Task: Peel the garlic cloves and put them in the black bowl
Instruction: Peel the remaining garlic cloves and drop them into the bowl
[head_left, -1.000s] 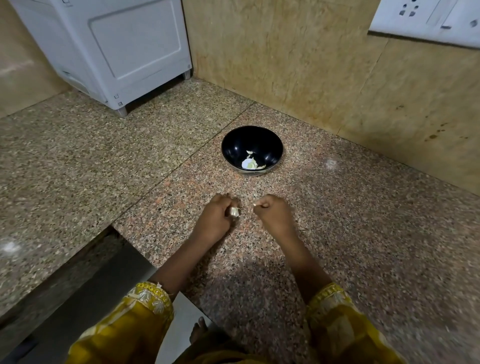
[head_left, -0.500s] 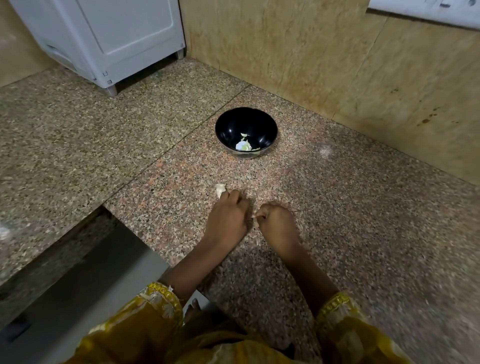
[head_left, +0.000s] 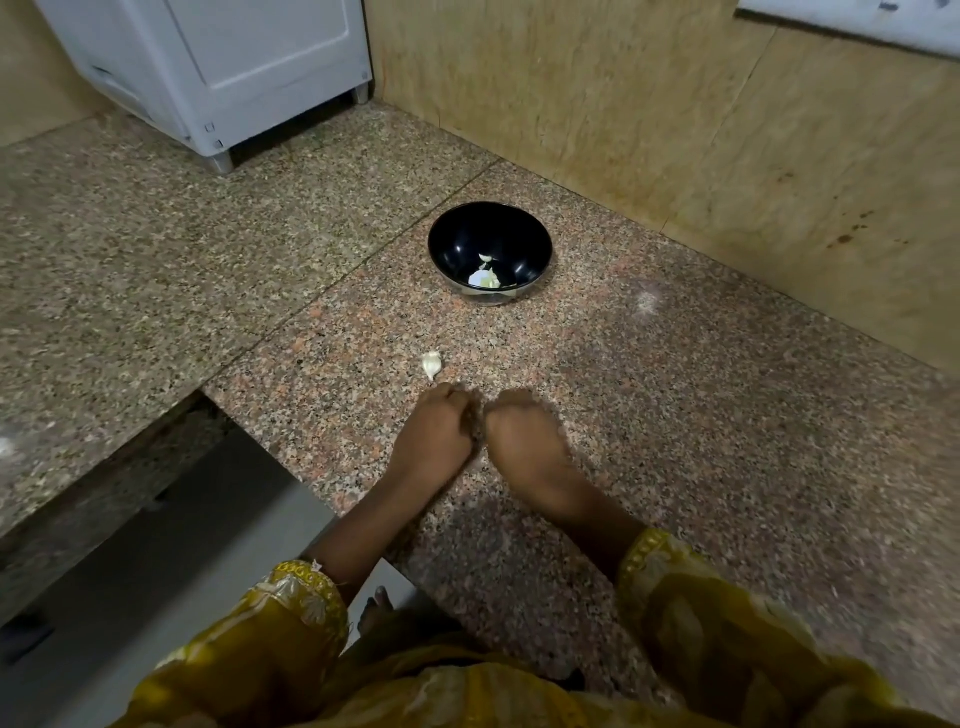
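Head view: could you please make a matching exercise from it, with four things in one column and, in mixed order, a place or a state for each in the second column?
Things
1. black bowl
2. garlic clove
3. white appliance
4. left hand

Places or states
A. stands at the far left of the counter
B. lies alone on the counter, between the bowl and the hands
C. holds a few pale garlic pieces
D. is close beside the right hand

Pairs: 1-C, 2-B, 3-A, 4-D
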